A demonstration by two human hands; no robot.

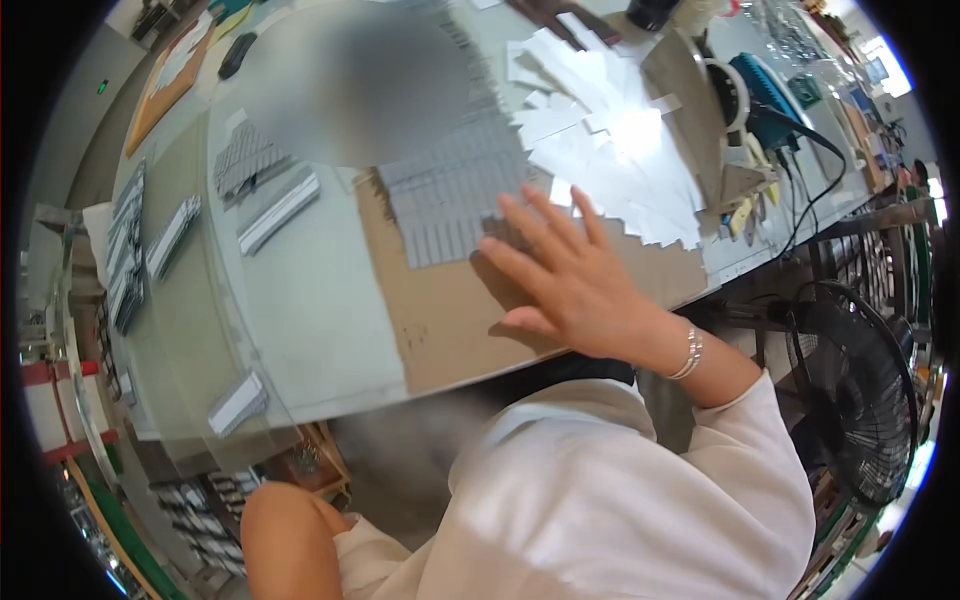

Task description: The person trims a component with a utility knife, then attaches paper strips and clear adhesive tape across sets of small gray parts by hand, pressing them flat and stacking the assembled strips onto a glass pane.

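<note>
Our right hand (580, 285), fingers (520, 265) spread and gripping nothing, at the row of flat, narrow grey strips (440, 215).
The strips lie on a brown cardboard sheet (450, 345) on the pale, smooth-topped desk (325, 330); we cannot tell whether the fingertips touch them. Our left hand is out of view; we cannot tell its finger state. The heap of glossy white flat pieces (570, 100) covers the cardboard's far right. Open room: bare cardboard toward the near edge, and bare desk between the cardboard and the bound-looking grey-white strip bundle (280, 212). A black round-caged fan (855, 390) stands beyond the desk's near right edge.
</note>
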